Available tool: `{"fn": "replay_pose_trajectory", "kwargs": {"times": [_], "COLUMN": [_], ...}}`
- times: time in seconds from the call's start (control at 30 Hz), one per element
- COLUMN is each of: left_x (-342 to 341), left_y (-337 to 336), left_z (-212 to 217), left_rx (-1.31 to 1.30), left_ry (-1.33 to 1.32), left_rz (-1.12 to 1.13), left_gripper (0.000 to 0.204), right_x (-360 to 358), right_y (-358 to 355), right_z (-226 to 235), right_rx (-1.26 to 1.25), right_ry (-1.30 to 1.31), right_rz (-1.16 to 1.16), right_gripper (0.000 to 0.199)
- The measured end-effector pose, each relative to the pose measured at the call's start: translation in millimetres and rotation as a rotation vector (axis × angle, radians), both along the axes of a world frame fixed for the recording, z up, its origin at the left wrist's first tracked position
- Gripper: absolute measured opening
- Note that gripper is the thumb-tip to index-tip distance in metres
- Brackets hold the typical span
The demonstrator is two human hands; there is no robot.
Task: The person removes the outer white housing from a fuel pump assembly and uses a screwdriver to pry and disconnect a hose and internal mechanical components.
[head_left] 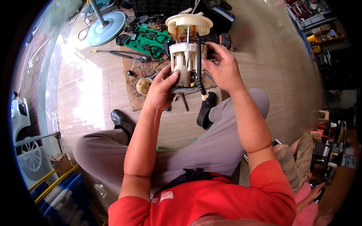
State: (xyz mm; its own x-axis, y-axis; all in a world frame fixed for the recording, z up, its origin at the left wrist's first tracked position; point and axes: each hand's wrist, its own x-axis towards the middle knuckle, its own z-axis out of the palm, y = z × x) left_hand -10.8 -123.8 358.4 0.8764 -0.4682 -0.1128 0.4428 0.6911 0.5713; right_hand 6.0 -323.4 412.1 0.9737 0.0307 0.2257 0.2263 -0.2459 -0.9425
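Cream plastic made up the fuel-pump module (183, 73) at the frame's upper centre, held upright from both sides, presumably for steadiness. The left hand (163, 88) cupped its lower left, fingers curled; the right hand (224, 67) held its right side beside the black corrugated hose (199, 64), thumb below the index finger.

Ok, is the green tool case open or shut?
Open: the green tool case shows its inside, with dark-handled tools visible in it.
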Motion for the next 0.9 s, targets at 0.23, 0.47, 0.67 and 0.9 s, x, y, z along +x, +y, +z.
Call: {"fn": "replay_pose_trajectory", "kwargs": {"times": [0.23,0.47,0.67,0.9], "left_x": [2,3,3,-4], "left_y": [5,7,6,-3], "left_z": [2,1,3,9], "left_rx": [-0.023,-0.035,-0.091,-0.135], "left_ry": [0.004,0.000,-0.030,-0.034], "left_rz": [0.025,0.039,0.037,0.043], "left_gripper": [0.056,0.061,0.064,0.068], "right_x": [2,4,0,-2], "right_y": [7,10,13,13], "right_z": [0,-2,5,5], "right_rx": [0.089,0.129,0.162,0.138], "right_ry": [0.106,0.011,0.050,-0.023], "right_rz": [0.056,0.080,0.078,0.112], "right_gripper": [0.048,0.049,0.050,0.045]}}
